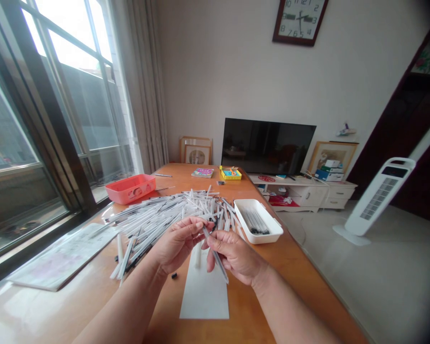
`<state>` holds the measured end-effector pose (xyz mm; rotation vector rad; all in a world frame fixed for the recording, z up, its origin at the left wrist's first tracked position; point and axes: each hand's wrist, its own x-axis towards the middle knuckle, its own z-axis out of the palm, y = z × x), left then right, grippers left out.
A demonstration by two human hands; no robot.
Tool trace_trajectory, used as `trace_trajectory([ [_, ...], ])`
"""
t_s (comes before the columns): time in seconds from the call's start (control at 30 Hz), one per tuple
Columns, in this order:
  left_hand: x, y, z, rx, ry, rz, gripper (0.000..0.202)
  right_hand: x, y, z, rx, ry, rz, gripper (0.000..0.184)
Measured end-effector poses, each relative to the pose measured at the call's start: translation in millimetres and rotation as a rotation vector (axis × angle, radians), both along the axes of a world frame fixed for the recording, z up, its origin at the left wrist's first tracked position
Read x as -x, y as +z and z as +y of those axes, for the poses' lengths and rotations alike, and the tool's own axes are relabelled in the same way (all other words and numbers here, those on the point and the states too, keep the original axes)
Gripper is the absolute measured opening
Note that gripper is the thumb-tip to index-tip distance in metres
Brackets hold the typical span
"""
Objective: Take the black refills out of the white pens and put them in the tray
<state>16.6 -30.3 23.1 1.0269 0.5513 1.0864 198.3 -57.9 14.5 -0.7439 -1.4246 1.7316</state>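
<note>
From the head camera, both hands meet low in the middle, above a wooden table (301,267). The right hand (236,255) has its fingers curled tight around a slim grey pen (224,273), thumb pressed on top. The pen runs slantwise through the grip, its lower end poking out below the fingers towards the person and its upper end rising to the left. The left hand (177,241) is also closed, its fingertips (199,226) bunched and pinching that upper end, so the pen bridges the two hands just above a white sheet of paper (204,296). Directly behind the hands lies a wide heap of pens (157,215), spread loose across the tabletop. Just right of the heap stands a white tray (272,234) with dark refills in it, and a red basket (131,188) sits at the far left edge. A small black cap (174,275) lies on the wood below the left hand.
</note>
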Motion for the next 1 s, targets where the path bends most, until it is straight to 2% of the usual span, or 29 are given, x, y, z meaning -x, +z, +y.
trace_trajectory([
  [0.1,-0.3,-0.5,0.0,-0.019,-0.006,0.035,0.015,-2.3,0.4,1.8,-0.005,-0.014,-0.013,0.036],
  [0.27,3.0,-3.3,2.9,-0.019,0.103,0.178,0.026,-11.1,-2.3,10.4,-0.037,-0.251,-0.033,0.037],
  [0.53,14.2,1.0,6.5,-0.138,0.225,0.449,0.021,-14.8,-12.6,20.1,-0.037,-0.436,0.038,0.037],
  [0.7,26.0,-0.3,15.0,-0.126,0.484,0.552,0.023,-18.3,-16.4,26.7,-0.038,-0.589,0.109,0.034],
  [0.8,35.1,-4.6,21.0,-0.127,0.591,0.631,0.020,-20.5,-18.1,29.7,-0.031,-0.672,0.124,0.033],
  [1.0,54.4,-24.9,35.3,-0.229,0.629,0.743,0.007,-26.1,-24.7,36.0,-0.035,-0.841,0.096,0.035],
])
